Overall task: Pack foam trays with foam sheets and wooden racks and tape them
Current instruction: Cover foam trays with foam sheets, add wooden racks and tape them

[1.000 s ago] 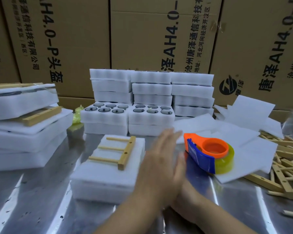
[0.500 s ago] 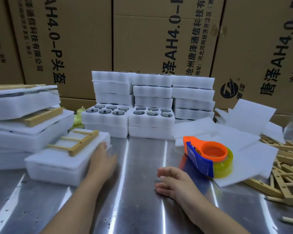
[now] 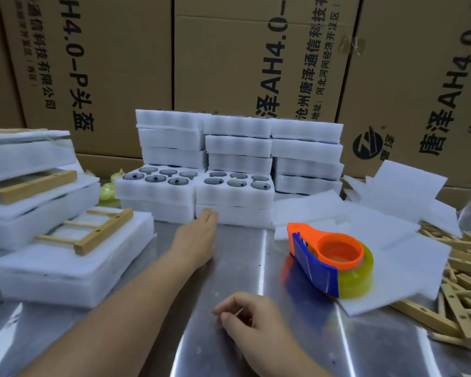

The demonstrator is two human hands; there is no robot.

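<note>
A packed foam tray [image 3: 74,270] with a wooden rack [image 3: 93,231] on top lies at the left of the steel table. My left hand [image 3: 196,238] stretches forward with straight fingers, its tips near the bottom foam tray [image 3: 237,217] of the middle stack, holding nothing. Two open foam trays [image 3: 234,190] with dark round parts in their holes sit on those stacks. My right hand [image 3: 253,322] rests low on the table, fingers loosely curled and empty. An orange and blue tape dispenser [image 3: 329,259] lies on foam sheets [image 3: 408,248] to the right.
Finished packs [image 3: 25,186] are piled at far left. Taller stacks of foam trays [image 3: 305,153] stand behind. Loose wooden racks [image 3: 462,295] lie at the right edge. Cardboard boxes [image 3: 256,63] wall off the back. A yellow-green scrap [image 3: 109,189] lies behind the left pile.
My left hand pushed the packed tray to the left, let go of it, and now reaches forward toward the middle stack. My right hand drew back toward me and curled loosely.
</note>
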